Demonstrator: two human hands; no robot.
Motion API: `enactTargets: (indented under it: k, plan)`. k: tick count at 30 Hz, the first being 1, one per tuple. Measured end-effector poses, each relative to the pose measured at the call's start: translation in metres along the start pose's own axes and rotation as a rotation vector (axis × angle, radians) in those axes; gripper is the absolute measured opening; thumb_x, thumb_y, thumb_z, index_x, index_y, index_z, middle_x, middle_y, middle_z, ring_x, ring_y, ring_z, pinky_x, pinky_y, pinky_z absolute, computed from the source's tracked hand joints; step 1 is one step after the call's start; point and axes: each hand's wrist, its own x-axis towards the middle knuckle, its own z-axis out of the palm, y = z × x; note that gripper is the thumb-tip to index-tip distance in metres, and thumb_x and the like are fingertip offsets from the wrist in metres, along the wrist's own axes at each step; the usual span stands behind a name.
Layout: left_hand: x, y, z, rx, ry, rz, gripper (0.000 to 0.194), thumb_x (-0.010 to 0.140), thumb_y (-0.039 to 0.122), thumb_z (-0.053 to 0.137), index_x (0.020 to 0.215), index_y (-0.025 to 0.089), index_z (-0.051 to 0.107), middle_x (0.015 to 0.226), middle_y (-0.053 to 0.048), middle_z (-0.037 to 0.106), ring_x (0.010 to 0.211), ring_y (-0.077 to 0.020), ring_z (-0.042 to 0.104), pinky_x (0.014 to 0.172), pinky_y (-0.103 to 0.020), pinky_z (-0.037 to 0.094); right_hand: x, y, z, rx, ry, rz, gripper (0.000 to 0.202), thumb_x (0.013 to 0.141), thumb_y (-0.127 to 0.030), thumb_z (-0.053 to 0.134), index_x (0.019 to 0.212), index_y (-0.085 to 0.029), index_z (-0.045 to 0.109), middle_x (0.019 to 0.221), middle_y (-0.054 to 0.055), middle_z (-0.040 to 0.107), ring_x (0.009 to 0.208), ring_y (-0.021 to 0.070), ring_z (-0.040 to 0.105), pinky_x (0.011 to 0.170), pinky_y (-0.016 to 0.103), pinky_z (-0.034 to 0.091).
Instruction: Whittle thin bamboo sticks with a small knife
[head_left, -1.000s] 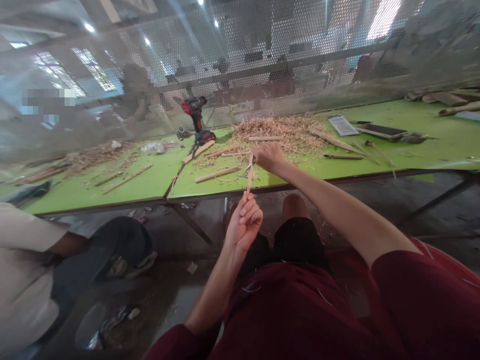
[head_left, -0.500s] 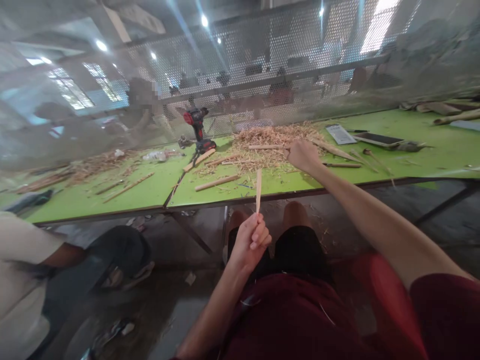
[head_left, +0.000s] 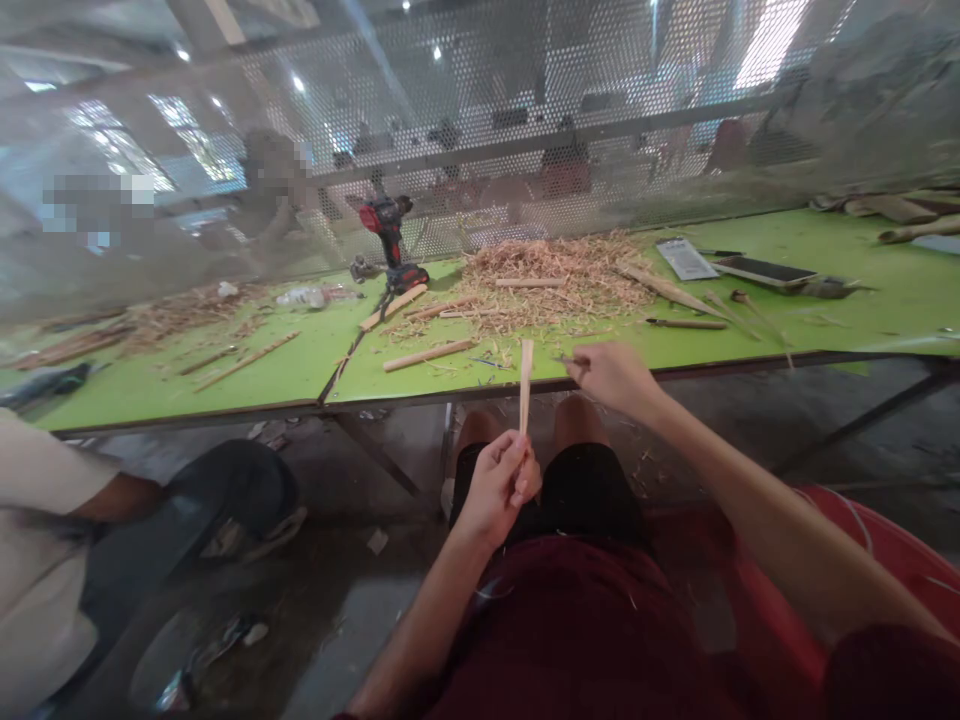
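My left hand (head_left: 504,485) is closed round the lower end of a flat, pale wooden strip (head_left: 526,380), which stands nearly upright in front of the green table edge. To the right, my right hand (head_left: 611,375) is closed in a pinch over the near edge of the green table (head_left: 847,320). A small dark tip shows at its fingers; what it belongs to I cannot make out. Beyond the hands lies a heap of wood shavings (head_left: 585,285), with a wooden stick (head_left: 529,283) on it.
A red and black cordless drill (head_left: 391,245) stands left of the shavings. A phone (head_left: 765,270), a white packet (head_left: 686,260) and a thin tool (head_left: 686,323) lie at right. A person (head_left: 45,500) sits at left. A red seat (head_left: 877,540) is at lower right.
My right hand has come back from the shavings to the table's near edge, and the stick near it now lies on the heap. My left hand still holds the strip.
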Motion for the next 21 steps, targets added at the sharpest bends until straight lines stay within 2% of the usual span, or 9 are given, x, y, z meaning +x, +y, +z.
enactTargets:
  k: [4, 8, 14, 21]
  plan:
    - [-0.003, 0.001, 0.003, 0.018, -0.029, 0.005, 0.043, 0.083, 0.049, 0.082, 0.076, 0.017, 0.053, 0.043, 0.01, 0.042, 0.034, -0.0017, 0.026, 0.041, -0.018, 0.018, -0.041, -0.041, 0.012, -0.113, -0.082, -0.066, 0.027, 0.097, -0.026, 0.052, 0.087, -0.019, 0.076, 0.08, 0.009, 0.077, 0.067, 0.0185, 0.061, 0.059, 0.031, 0.023]
    - [-0.006, 0.004, 0.009, -0.016, -0.049, 0.0, 0.042, 0.085, 0.047, 0.081, 0.076, 0.016, 0.054, 0.043, 0.01, 0.042, 0.034, -0.0013, 0.027, 0.041, -0.018, 0.019, -0.057, -0.055, 0.019, -0.115, -0.102, -0.109, 0.033, 0.097, -0.022, 0.046, 0.092, -0.019, 0.078, 0.081, 0.009, 0.077, 0.07, 0.0196, 0.065, 0.061, 0.031, 0.026]
    - [-0.006, 0.006, 0.023, -0.12, -0.144, 0.001, 0.035, 0.09, 0.042, 0.077, 0.08, 0.016, 0.056, 0.043, 0.011, 0.039, 0.033, -0.0009, 0.022, 0.04, -0.017, 0.017, -0.055, -0.053, 0.018, -0.093, 0.025, -0.141, 0.041, 0.101, -0.022, 0.038, 0.093, -0.02, 0.078, 0.076, 0.008, 0.075, 0.071, 0.0198, 0.064, 0.064, 0.03, 0.03]
    - [-0.011, 0.005, 0.024, -0.019, -0.194, 0.042, 0.036, 0.092, 0.044, 0.075, 0.08, 0.017, 0.055, 0.044, 0.01, 0.042, 0.034, -0.0003, 0.02, 0.04, -0.017, 0.016, -0.033, -0.045, 0.006, -0.107, 0.041, 0.029, 0.037, 0.101, -0.026, 0.042, 0.102, -0.017, 0.078, 0.089, 0.011, 0.079, 0.074, 0.0211, 0.065, 0.062, 0.03, 0.026]
